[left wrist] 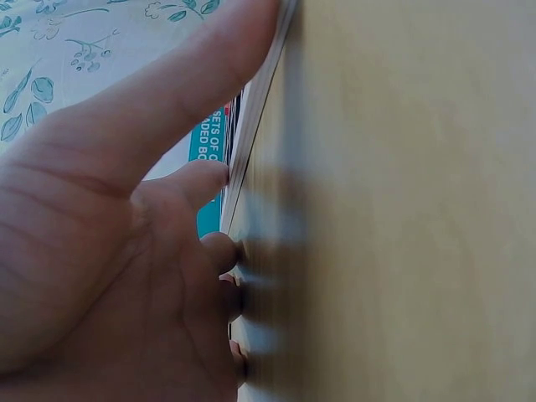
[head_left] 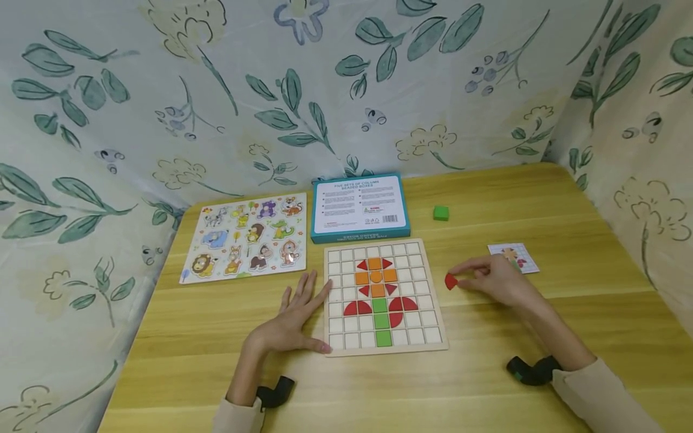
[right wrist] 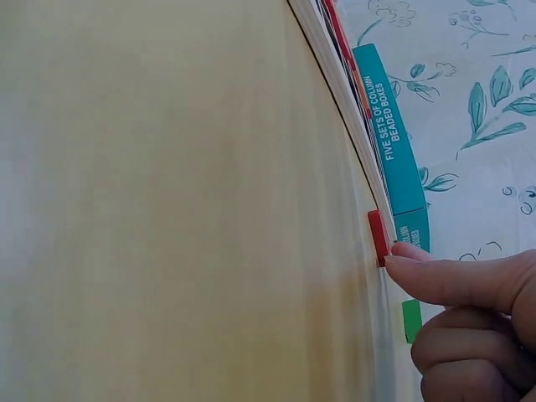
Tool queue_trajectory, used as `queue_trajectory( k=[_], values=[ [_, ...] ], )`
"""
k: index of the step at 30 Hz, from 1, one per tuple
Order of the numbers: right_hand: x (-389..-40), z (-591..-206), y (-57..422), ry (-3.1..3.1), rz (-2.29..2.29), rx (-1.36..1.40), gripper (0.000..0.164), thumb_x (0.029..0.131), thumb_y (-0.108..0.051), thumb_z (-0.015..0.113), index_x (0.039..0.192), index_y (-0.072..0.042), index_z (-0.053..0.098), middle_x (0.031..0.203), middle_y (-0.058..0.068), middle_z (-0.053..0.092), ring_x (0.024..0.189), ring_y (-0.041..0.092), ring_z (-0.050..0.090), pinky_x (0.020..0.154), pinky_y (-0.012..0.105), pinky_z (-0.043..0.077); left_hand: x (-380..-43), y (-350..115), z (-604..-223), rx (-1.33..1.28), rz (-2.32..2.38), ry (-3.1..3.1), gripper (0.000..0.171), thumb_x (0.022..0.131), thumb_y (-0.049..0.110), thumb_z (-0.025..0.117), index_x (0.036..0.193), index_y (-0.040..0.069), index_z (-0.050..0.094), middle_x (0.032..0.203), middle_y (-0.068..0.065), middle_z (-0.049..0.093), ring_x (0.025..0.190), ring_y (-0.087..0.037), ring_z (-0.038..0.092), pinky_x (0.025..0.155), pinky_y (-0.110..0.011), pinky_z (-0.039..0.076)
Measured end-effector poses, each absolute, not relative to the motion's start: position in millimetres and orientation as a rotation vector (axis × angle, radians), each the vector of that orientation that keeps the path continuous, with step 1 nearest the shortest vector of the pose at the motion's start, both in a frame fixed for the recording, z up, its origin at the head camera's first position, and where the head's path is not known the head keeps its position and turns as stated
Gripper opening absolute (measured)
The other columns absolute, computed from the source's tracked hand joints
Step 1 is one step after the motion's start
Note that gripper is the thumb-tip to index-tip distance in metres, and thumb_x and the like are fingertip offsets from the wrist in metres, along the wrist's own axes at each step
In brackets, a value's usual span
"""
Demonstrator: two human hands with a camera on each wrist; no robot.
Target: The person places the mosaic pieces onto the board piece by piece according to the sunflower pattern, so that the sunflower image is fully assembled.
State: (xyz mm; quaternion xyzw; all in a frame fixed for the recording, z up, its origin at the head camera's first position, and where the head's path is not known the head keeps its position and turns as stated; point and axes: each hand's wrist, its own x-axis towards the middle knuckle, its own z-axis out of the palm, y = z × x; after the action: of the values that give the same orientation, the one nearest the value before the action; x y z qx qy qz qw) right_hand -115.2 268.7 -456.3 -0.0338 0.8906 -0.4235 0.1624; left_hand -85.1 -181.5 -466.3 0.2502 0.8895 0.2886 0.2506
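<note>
A wooden grid board [head_left: 428, 344] lies on the table, with orange, red and green tiles set in its cells as a flower. Along its left edge rests my left hand [head_left: 289, 322], fingers spread, thumb at the lower corner; the left wrist view shows its palm beside the board's edge. Between thumb and index finger my right hand [head_left: 495, 279] pinches a red quarter-round tile [head_left: 450, 281], just right of the board. The right wrist view shows that red tile [right wrist: 378, 239] standing out from the fingertips. A small pattern card [head_left: 527, 258] lies partly behind the right hand.
Behind the board lies a teal and white box [head_left: 360, 204]. An animal puzzle board [head_left: 243, 237] is at the left. A green block [head_left: 441, 213] sits right of the box. A flowered cloth [head_left: 325, 90] hangs behind the wooden table [head_left: 390, 397].
</note>
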Motion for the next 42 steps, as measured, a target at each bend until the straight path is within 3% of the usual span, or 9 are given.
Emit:
queue_trajectory(
  k=[8,20,30,42],
  values=[
    [-116,-457,260,2.423,-1.261,-0.047,0.045,0.085,-0.023,0.085,0.124,-0.004,0.073,0.062,-0.005,0.029,0.055,0.009,0.027,0.049,0.024,0.024,-84,-182,-465,0.672,0.796,2.414,0.123,0.08,0.044,0.088,0.168,0.02,0.005,0.171,-0.015,-0.025,0.158,-0.038,-0.028,0.124,-0.067,-0.018],
    [-118,-458,262,2.502,-1.2,-0.007,0.036,0.082,-0.02,0.088,0.114,-0.007,0.077,0.064,-0.004,0.03,0.057,0.011,0.029,0.051,0.029,0.024,-86,-181,-467,0.683,0.794,2.415,0.122,0.08,0.044,0.087,0.168,0.019,0.006,0.171,-0.017,-0.024,0.158,-0.039,-0.028,0.124,-0.067,-0.018],
    [-118,-452,255,2.539,-1.23,-0.087,0.036,0.09,-0.024,0.081,0.118,-0.004,0.073,0.063,-0.005,0.034,0.052,0.007,0.029,0.046,0.024,0.025,-86,-181,-466,0.693,0.79,2.426,0.122,0.081,0.044,0.087,0.168,0.017,0.007,0.171,-0.018,-0.024,0.157,-0.04,-0.027,0.123,-0.068,-0.018],
    [-97,-440,163,2.369,-1.32,-0.195,0.023,0.082,-0.02,0.089,0.103,-0.015,0.082,0.058,-0.003,0.032,0.055,0.015,0.032,0.051,0.023,0.024,-85,-182,-466,0.683,0.799,2.421,0.123,0.08,0.043,0.088,0.168,0.019,0.005,0.171,-0.015,-0.026,0.158,-0.037,-0.028,0.124,-0.067,-0.018]
  ],
)
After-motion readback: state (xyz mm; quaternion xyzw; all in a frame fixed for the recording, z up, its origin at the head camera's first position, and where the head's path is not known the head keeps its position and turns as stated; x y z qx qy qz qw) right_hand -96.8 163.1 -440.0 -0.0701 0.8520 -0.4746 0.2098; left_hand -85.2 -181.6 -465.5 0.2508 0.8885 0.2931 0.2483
